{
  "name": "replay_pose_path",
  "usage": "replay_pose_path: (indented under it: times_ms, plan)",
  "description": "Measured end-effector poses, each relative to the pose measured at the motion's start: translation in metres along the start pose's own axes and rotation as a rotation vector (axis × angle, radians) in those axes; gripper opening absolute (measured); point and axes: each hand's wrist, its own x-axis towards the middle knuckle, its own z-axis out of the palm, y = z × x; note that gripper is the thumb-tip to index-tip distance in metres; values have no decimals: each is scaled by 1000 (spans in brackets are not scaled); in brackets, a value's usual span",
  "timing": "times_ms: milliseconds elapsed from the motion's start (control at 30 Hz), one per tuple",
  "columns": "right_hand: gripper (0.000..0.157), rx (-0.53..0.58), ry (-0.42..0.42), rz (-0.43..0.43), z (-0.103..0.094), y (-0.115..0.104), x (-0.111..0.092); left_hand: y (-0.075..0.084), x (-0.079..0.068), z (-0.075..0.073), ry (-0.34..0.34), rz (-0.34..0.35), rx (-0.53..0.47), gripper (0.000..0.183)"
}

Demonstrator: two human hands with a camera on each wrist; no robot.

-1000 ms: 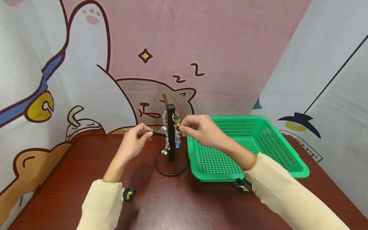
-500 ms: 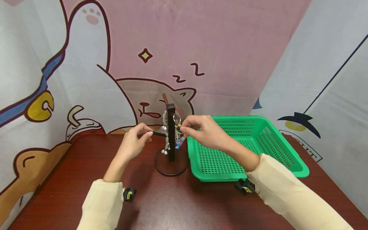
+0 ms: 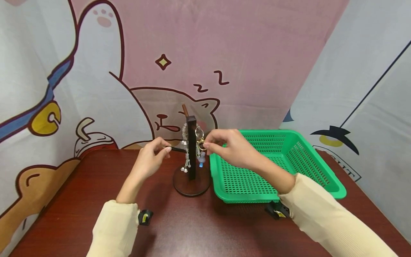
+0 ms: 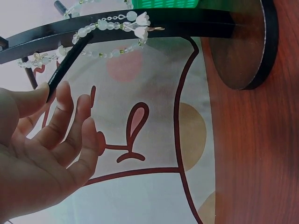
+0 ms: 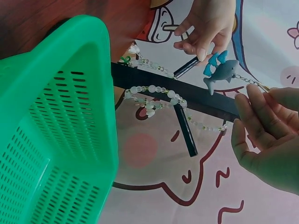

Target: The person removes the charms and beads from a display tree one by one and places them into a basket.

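A dark wooden stand rises from a round base, with pegs on its sides and beaded strings with white flower charms hanging from it. Between thumb and fingertips, my left hand pinches a black peg on the post's left side. On the other side, my right hand pinches a keychain by its gold clasp. From the keychain dangles a grey-blue dolphin charm with a bright blue tail piece. The keychain's large ring is close beside the post; whether it touches a peg I cannot tell.
A green plastic basket with slotted walls stands right of the stand, under my right forearm. The brown table ends at the back against a cartoon-printed cloth.
My right hand has drawn slightly right with the keychain, away from the post. The dolphin charm swung aside and hangs down again. My left hand has stayed on the peg.
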Motion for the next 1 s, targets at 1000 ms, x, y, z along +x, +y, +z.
replay_pose_path:
  times_ms: [1000]
  plan:
    - [7, -31, 4, -15, -7, -6, -8, 0, 0, 0, -15, 0, -12, 7]
